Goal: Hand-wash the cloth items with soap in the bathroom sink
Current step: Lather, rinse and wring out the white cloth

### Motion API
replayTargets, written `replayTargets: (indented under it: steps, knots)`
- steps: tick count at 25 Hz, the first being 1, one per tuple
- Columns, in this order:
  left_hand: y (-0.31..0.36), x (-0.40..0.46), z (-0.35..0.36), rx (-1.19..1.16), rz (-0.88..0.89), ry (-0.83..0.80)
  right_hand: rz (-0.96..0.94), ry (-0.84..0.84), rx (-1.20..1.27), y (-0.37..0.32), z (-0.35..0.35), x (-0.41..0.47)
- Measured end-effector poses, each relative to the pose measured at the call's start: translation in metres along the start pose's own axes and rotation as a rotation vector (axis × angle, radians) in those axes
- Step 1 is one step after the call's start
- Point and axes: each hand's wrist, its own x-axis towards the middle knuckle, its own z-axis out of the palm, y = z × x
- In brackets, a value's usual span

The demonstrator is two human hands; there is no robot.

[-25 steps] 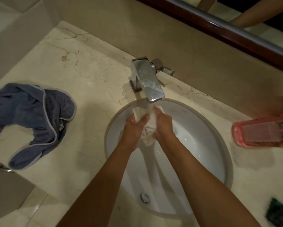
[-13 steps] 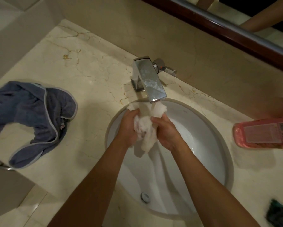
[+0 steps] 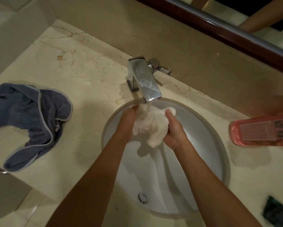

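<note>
From the head view I see a pink bottle (image 3: 262,131) lying on its side at the right edge of the surface (image 3: 81,89); its pale label carries print and two square code marks, but nothing on it is sharp enough for me to read. A dark green object (image 3: 278,212) sits at the lower right corner, too blurred to name.

The surface is cream marble with brown veins, set against a beige wall under a dark wood-framed mirror (image 3: 219,28). A white oval sink (image 3: 203,133) is sunk into it, with a round metal drain (image 3: 143,197) near the front. A square chrome faucet (image 3: 145,79) stands behind the basin and water runs from its spout. A blue-grey towel (image 3: 31,118) with pale edging lies crumpled on the surface well to the left of the sink.

The white cloth (image 3: 151,125) is held over the back of the basin, directly under the stream. My left hand (image 3: 127,122) grips its left side, fingers curled into the fabric; my right hand (image 3: 173,130) grips its right side, thumb up beside a bunched corner. The cloth is stretched between both grips, a wet lobe hanging below.
</note>
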Motion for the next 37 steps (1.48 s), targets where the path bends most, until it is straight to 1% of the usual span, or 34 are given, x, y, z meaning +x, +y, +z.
replayTargets:
  steps: [3,6,9,11,13,15,17,19,23,25,28,30,33,34,37]
  knots:
    - [0.001,-0.003,0.002,-0.057,-0.055,-0.008,0.010,-0.054,-0.056,0.004,0.001,0.001]
    - [0.003,-0.007,0.004,-0.110,-0.078,-0.088,0.002,-0.084,-0.180,0.008,0.005,0.001]
    - [0.004,-0.006,0.001,-0.083,-0.025,-0.113,-0.045,-0.011,-0.340,0.002,0.006,-0.001]
    - [0.001,-0.005,-0.002,-0.072,0.003,-0.122,-0.065,0.038,-0.306,-0.001,0.004,0.000]
    - [-0.004,-0.003,-0.003,-0.012,0.042,-0.101,-0.055,0.053,-0.173,-0.001,0.002,0.001]
    - [-0.006,-0.007,-0.001,0.052,0.034,-0.085,-0.042,0.031,-0.030,-0.001,0.002,0.004]
    - [-0.005,-0.012,0.003,0.054,-0.031,-0.158,-0.067,0.004,0.043,0.002,0.001,0.007]
    - [-0.007,-0.013,0.004,0.093,-0.058,-0.215,-0.071,-0.023,0.115,0.005,0.001,0.008]
    - [-0.014,-0.011,0.000,0.201,-0.026,-0.193,-0.074,-0.058,0.202,0.002,-0.005,0.008]
    - [-0.019,-0.011,-0.002,0.213,0.037,-0.176,-0.097,-0.078,0.194,-0.001,-0.007,0.008]
    - [-0.019,-0.015,0.001,0.043,0.091,-0.119,-0.115,-0.108,0.167,-0.001,-0.005,0.005]
    - [-0.018,-0.013,0.002,-0.063,0.122,-0.102,-0.121,-0.162,0.162,-0.001,-0.001,0.002]
    - [-0.014,-0.014,0.004,-0.064,0.194,-0.108,-0.115,-0.203,0.080,-0.004,0.001,-0.004]
    - [-0.013,-0.015,0.005,-0.054,0.210,-0.102,-0.118,-0.188,0.022,-0.005,0.002,-0.005]
    - [-0.013,-0.017,0.005,0.001,0.213,-0.035,-0.153,-0.023,-0.124,-0.006,0.001,-0.002]
